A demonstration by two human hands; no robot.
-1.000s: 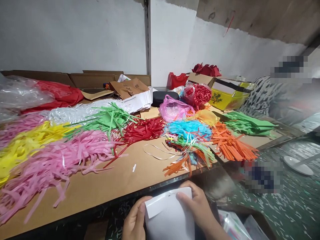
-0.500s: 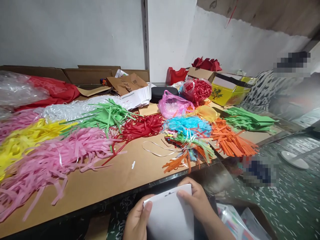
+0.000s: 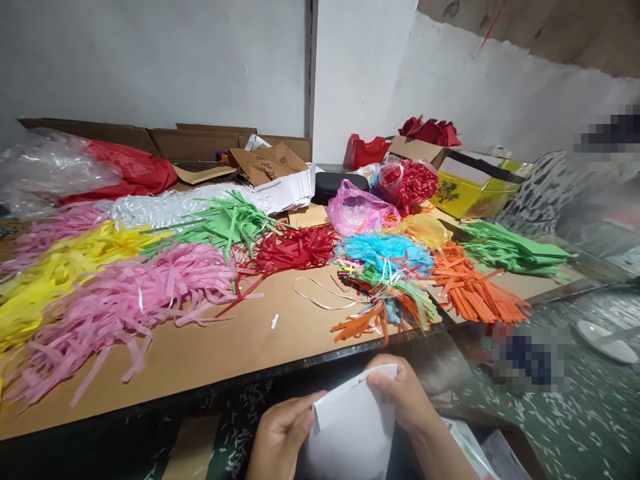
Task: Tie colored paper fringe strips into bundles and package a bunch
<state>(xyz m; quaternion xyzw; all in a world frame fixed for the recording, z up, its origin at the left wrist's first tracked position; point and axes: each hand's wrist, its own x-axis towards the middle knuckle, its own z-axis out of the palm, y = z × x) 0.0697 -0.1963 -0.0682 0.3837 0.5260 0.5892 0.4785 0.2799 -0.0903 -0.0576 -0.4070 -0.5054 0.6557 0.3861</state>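
Below the table's front edge, a sheet of white card (image 3: 350, 433) is held upright between my two hands. It has a dark slot-like hole near its top edge, and a strip along that edge looks folded over. My left hand (image 3: 283, 432) is closed on the card's upper left edge, thumb in front. My right hand (image 3: 406, 395) grips the top right corner, its thumb on the near face and its fingers behind. The card's bottom runs out of the picture.
On the table (image 3: 200, 360) lie pink paper streamers (image 3: 150, 287), red streamers (image 3: 297, 248), blue streamers (image 3: 383, 250) and orange strips (image 3: 473, 283). A yellow box (image 3: 475, 190) stands behind. An open box (image 3: 520, 437) with plastic packets is at lower right. A person sits at far right.
The view has shifted slightly left, so the table things appear further right. Both hands still grip the card; its left upper corner now shows a more distinct fold, with the left fingers higher along the edge.
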